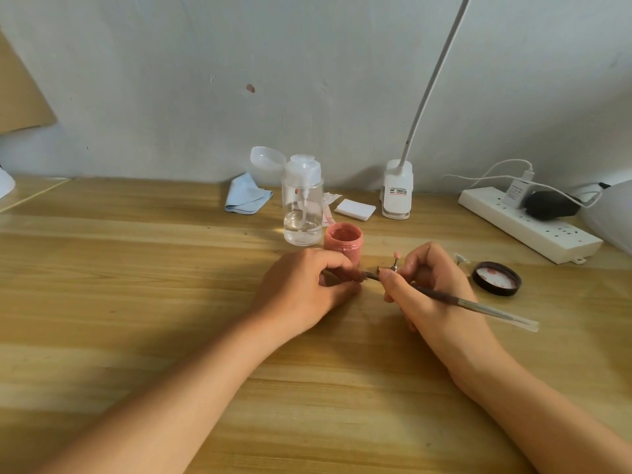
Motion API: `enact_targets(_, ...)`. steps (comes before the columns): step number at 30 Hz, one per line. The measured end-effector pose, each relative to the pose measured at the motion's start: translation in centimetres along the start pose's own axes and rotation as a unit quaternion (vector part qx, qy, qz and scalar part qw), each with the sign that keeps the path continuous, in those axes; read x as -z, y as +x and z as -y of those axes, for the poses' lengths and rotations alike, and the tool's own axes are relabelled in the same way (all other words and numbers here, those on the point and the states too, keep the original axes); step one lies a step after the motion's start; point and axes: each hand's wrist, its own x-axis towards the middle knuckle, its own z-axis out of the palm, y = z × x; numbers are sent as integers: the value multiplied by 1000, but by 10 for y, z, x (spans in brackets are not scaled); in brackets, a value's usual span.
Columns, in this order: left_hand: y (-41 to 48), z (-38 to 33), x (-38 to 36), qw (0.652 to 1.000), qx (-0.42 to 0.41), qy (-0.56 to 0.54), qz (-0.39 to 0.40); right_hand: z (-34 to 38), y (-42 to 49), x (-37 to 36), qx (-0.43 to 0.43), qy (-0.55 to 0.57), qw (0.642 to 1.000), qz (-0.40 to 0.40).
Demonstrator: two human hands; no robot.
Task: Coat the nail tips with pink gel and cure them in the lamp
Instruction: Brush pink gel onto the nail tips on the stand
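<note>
The open pink gel jar [343, 241] stands at the middle of the wooden table. Just in front of it my left hand [304, 289] rests on the table with its fingers curled, pinching a small nail tip that the fingers mostly hide. My right hand [434, 295] grips a thin brush [478, 306] like a pen. The brush's dark front end [371, 276] meets my left fingertips. A pink-coated nail tip on a small metal stand [396, 258] sits just behind my right hand. A clear tip [460, 258] lies further right.
The jar's black lid [496, 278] lies upturned at right. Behind are a clear pump bottle [302, 206], a blue cloth [247, 195], white pads [354, 209], a clip lamp base [396, 191], a power strip [528, 224] and a white lamp housing [614, 213] at the right edge.
</note>
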Motion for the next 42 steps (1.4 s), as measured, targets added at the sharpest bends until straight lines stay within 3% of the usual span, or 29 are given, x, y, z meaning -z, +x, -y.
enact_targets(26,0,0,0,1000,3,2,-3,0,-1,1,1,-16,1000,-7)
enact_targets(31,0,-2,0,1000,0,1,0,-2,1,1,9,2,1000,-14)
enact_targets(38,-1,-4,2,1000,3,-28,14,-6,1,5,7,132,989,-67)
enact_targets(42,0,-2,1,999,6,-48,9,-8,1,4,-10,117,993,-33)
